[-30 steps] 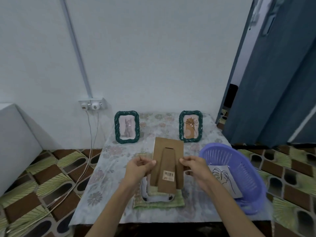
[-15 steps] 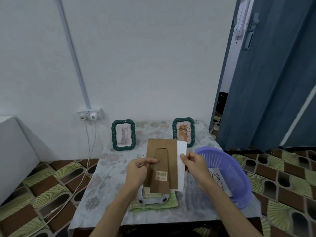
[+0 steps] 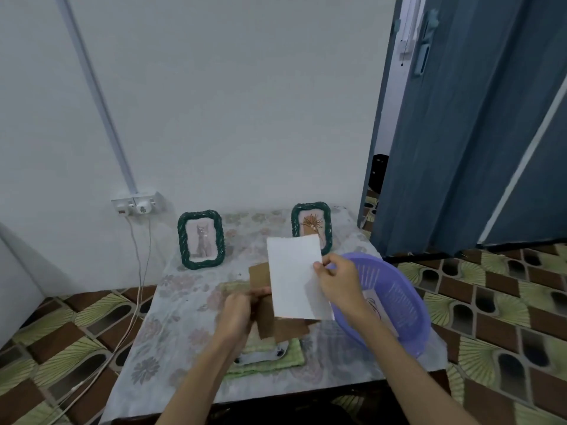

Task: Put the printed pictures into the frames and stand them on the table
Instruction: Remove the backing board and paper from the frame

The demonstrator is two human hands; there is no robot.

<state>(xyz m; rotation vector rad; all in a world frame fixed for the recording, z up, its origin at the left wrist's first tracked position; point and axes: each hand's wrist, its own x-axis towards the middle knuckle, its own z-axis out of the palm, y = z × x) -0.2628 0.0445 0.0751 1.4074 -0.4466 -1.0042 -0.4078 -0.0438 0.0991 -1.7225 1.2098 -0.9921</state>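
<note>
**A:** What's in the hands above the table [image 3: 171,360]?

**B:** The left hand [image 3: 237,311] grips a brown cardboard backing board [image 3: 260,279] by its left edge, fingers curled round it. The right hand [image 3: 337,283] pinches the right edge of a white sheet [image 3: 294,280], blank side toward the camera. The sheet overlaps the board's right part, its upper edge rising above the board.

**A:** And the frame they belong to?

**B:** A frame [image 3: 260,357] lies flat on a green cloth [image 3: 294,360] near the front edge, partly hidden beneath the left hand and board.

**A:** The rest of the table?

**B:** Two green rope-edged frames stand upright along the back edge by the wall: one with a cat picture [image 3: 201,239] at left, one with a plant picture [image 3: 313,225] at right, its lower left corner hidden behind the sheet. They stand well apart, with bare flowered tablecloth between them.

**A:** To the right?

**B:** A purple plastic basket [image 3: 395,302] sits at the table's right edge, overhanging it, with a line-drawing print [image 3: 372,305] inside. The right wrist crosses its near rim. A blue door [image 3: 460,133] stands beyond the table's right corner.
</note>
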